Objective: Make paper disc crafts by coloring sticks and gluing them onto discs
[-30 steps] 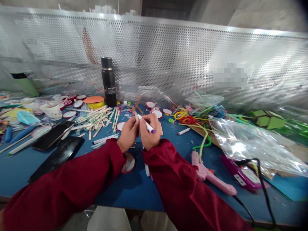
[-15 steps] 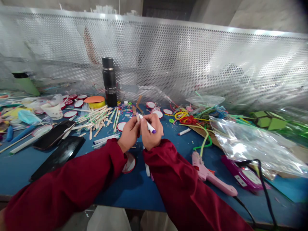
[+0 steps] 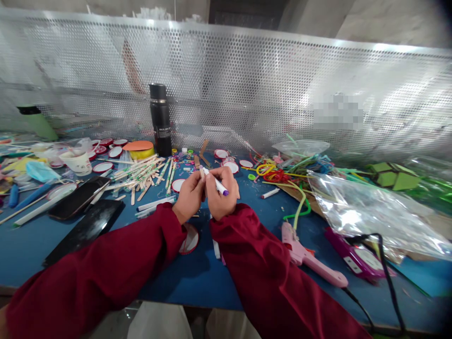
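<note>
Both hands are raised together over the middle of the blue table (image 3: pixel 197 278). My right hand (image 3: pixel 222 195) is closed round a white marker (image 3: pixel 216 182) with a purple end, its tip pointing at my left hand. My left hand (image 3: pixel 189 195) is closed, pinching a small wooden stick (image 3: pixel 201 172) upright between its fingers. The marker's tip touches the stick. Both arms wear dark red sleeves. Under my wrists lies a round red-rimmed white disc (image 3: pixel 189 240).
A black flask (image 3: pixel 160 120) stands at the back before a perforated metal screen. Wooden sticks (image 3: pixel 146 172), two dark phones (image 3: pixel 79 214) and a paper cup (image 3: pixel 78 162) lie left. A pink glue gun (image 3: pixel 305 256), a plastic bag (image 3: pixel 367 212) and coloured wires (image 3: pixel 282 172) lie right.
The hands have barely moved; the marker tip stays at the stick. The view shifted very slightly.
</note>
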Available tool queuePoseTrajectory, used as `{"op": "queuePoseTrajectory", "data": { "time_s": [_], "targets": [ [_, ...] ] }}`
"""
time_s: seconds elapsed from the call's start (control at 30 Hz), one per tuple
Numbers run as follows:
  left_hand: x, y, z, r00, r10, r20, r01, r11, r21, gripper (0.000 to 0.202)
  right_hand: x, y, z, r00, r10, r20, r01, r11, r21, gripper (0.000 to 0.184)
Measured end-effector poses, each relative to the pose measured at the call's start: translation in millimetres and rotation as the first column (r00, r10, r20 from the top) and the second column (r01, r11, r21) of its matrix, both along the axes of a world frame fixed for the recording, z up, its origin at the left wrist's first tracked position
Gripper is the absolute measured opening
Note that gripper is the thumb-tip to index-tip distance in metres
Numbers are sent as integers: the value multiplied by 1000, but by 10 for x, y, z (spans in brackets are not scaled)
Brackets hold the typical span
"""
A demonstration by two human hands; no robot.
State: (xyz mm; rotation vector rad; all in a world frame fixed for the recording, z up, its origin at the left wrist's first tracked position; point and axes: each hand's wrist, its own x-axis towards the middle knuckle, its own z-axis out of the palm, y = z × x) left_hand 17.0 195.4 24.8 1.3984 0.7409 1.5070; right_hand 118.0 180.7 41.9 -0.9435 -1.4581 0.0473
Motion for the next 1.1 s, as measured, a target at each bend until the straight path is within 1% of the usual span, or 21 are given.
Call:
{"op": "queuePoseTrajectory", "data": {
  "time_s": [0.23,0.47,0.7,0.97,1.1],
  "targets": [
    [5,3,1,1000,11,8,-11,1000,-5,41,-1,1,-2,1000,-7,5,7,1000,0,12],
    [10,-7,2,1000,-7,27,7,1000,6,43,-5,-26,9,997,-27,69,26,1000,17,9],
    [11,7,0,1000,7,17,-7,1000,-7,43,-8,-24,15,999,-25,30,26,1000,-6,11],
    [8,1,-1,1000,0,31,-1,1000,16,43,-1,-16,3,997,-23,78,21,1000,18,8],
    [0,4,-4,1000,28,-4,-28,999,23,42,-1,-18,3,998,-37,51,37,999,2,11]
  ]
}}
